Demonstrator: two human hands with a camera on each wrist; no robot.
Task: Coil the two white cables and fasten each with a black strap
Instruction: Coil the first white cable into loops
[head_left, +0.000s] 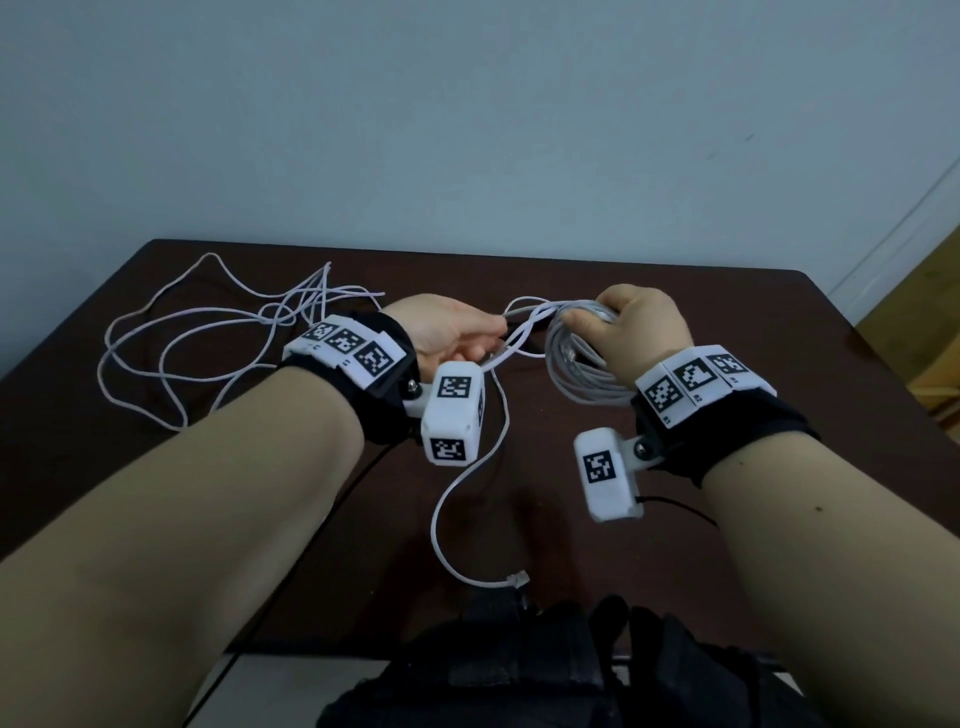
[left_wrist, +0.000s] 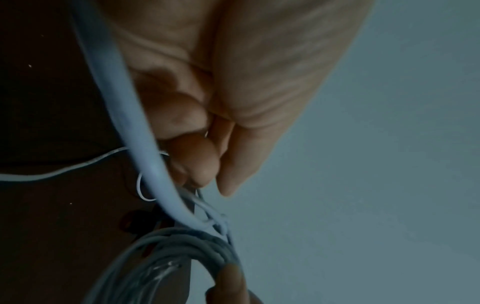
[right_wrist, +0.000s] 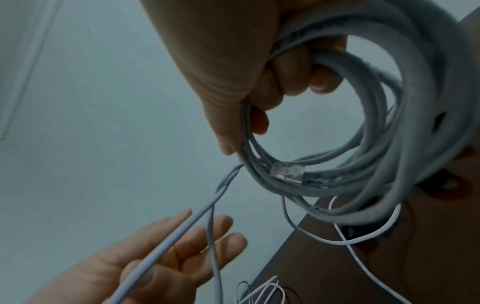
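My right hand (head_left: 634, 322) grips a round coil of grey-white cable (head_left: 576, 374) above the dark table (head_left: 753, 545). In the right wrist view the fingers (right_wrist: 322, 82) curl through the coil (right_wrist: 389, 164), and a clear plug (right_wrist: 287, 171) lies among its turns. My left hand (head_left: 457, 338) is just left of the coil, fingers fairly straight (right_wrist: 223, 224), with the loose strand (right_wrist: 182, 230) running across them. That strand's tail hangs down to a plug (head_left: 519, 578) near the front edge. A second, thin white cable (head_left: 208, 332) sprawls loose at the table's left. I cannot make out any black strap.
The table's back edge meets a pale wall (head_left: 467, 130). Dark clothing (head_left: 519, 675) fills the bottom of the head view. Thin black cords (head_left: 332, 525) run from the wrist cameras towards the front edge.
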